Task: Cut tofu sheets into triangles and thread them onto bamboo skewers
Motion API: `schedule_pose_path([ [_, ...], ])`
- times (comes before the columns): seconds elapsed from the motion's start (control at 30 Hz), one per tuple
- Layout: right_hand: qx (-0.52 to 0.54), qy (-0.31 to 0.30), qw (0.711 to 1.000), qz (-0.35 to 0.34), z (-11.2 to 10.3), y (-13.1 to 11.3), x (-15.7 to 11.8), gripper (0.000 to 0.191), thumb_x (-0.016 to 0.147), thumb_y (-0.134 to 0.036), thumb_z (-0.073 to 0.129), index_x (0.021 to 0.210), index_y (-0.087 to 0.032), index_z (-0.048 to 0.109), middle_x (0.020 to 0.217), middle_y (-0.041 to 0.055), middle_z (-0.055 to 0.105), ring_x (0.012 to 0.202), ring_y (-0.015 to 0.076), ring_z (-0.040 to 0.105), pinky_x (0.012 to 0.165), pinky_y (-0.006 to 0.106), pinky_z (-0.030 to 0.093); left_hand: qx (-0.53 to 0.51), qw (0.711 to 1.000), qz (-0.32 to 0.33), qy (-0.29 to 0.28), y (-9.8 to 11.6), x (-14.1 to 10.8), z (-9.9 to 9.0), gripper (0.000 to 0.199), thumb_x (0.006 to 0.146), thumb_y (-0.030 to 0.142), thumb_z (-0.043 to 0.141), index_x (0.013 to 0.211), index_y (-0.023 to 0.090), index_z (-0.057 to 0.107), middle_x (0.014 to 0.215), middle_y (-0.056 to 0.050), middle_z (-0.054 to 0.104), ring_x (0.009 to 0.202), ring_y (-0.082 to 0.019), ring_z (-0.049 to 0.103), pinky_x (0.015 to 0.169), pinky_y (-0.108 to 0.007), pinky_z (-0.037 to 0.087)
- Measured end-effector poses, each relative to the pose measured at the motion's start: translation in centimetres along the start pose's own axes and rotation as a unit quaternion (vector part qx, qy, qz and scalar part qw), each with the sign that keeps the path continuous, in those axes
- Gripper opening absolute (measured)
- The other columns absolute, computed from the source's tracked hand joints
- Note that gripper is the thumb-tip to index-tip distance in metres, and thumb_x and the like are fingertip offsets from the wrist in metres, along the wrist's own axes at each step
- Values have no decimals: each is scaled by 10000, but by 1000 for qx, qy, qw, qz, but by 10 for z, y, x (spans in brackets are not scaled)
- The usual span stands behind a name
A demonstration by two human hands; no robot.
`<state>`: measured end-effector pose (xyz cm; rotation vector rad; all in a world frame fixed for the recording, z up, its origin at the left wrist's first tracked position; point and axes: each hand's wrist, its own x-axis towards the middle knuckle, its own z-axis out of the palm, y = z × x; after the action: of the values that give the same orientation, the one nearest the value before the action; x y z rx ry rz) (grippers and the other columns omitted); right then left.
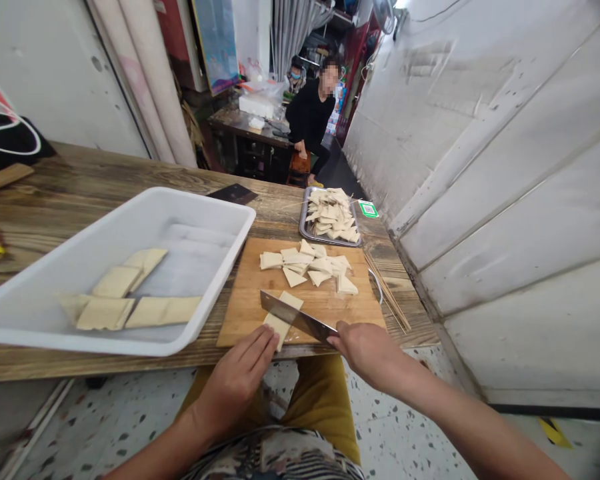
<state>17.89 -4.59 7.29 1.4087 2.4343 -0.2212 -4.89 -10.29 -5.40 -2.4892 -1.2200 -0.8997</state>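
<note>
Head view: my left fingers [260,343] lie flat and together, pressing the near end of a pale sheet [281,323], while my right fingers [346,335] wrap the handle of a knife [300,321] whose blade crosses that sheet close to the cutting board's [243,287] front edge. Should the sheet skid, the blade could nick my outstretched left fingers. Cut pieces [307,262] crowd behind and a white tub [245,225] hems the left, leaving bare wood mainly on the right.
</note>
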Motion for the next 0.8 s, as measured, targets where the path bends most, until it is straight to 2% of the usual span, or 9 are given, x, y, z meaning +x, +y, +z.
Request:
schedule_pose_path([
  [0.13,14,-11,1000,10,-5,-13,8,295,950,-327,377,889,-134,591,762,107,700,697,194,667,589,229,411,7,1000,15,2,-1,2,-2,462,840,90,368,1296,79,443,1150,-173,603,1159,-260,491,939,-388,456],
  [0.23,26,12,1000,-7,-4,-15,8,292,946,-323,386,867,-136,596,760,102,699,698,197,664,581,231,404,0,1000,1,4,0,1,-9,480,844,83,353,1320,104,411,1151,-151,608,1150,-234,505,949,-366,448],
  [0.33,57,70,996,-14,3,-3,1,302,951,-334,370,856,-149,589,746,78,691,676,195,657,553,232,382,1,999,-31,33,-2,4,-19,517,844,78,384,1357,128,349,1164,-137,602,1141,-219,515,965,-370,435],
  [0.43,101,145,983,52,13,15,-8,324,965,-345,329,877,-147,570,743,72,678,682,191,648,558,234,371,12,996,-42,72,-8,19,-23,554,832,72,439,1369,138,318,1161,-145,597,1146,-231,509,962,-405,434],
  [0.5,123,177,973,82,19,27,-13,315,966,-338,330,862,-149,560,738,69,670,698,192,641,575,236,369,16,996,-23,81,-14,33,-17,534,830,71,443,1351,128,340,1154,-160,594,1155,-243,499,953,-419,438],
  [0.57,141,189,968,86,25,35,-17,299,961,-329,345,822,-161,550,719,56,661,691,188,632,573,234,360,18,998,15,53,-22,45,-7,455,841,78,413,1295,115,414,1136,-165,601,1141,-241,508,943,-412,442],
  [0.67,162,191,964,86,32,42,-22,295,958,-333,348,800,-171,538,688,43,651,650,182,621,546,230,337,19,997,57,-53,-32,57,6,372,847,72,354,1173,111,529,1094,-150,622,1085,-220,543,906,-375,463],
  [0.73,172,192,962,87,36,44,-24,301,958,-338,341,803,-171,537,673,40,647,630,180,615,538,230,329,20,991,49,-126,-37,61,8,350,844,84,356,1125,123,560,1133,-146,603,1105,-224,526,903,-373,459],
  [0.8,182,193,960,90,38,46,-26,299,958,-335,340,811,-169,541,673,41,647,626,178,615,539,229,330,17,984,28,-175,-41,67,5,318,839,122,392,1102,137,570,1215,-147,553,1167,-239,474,950,-396,417],
])
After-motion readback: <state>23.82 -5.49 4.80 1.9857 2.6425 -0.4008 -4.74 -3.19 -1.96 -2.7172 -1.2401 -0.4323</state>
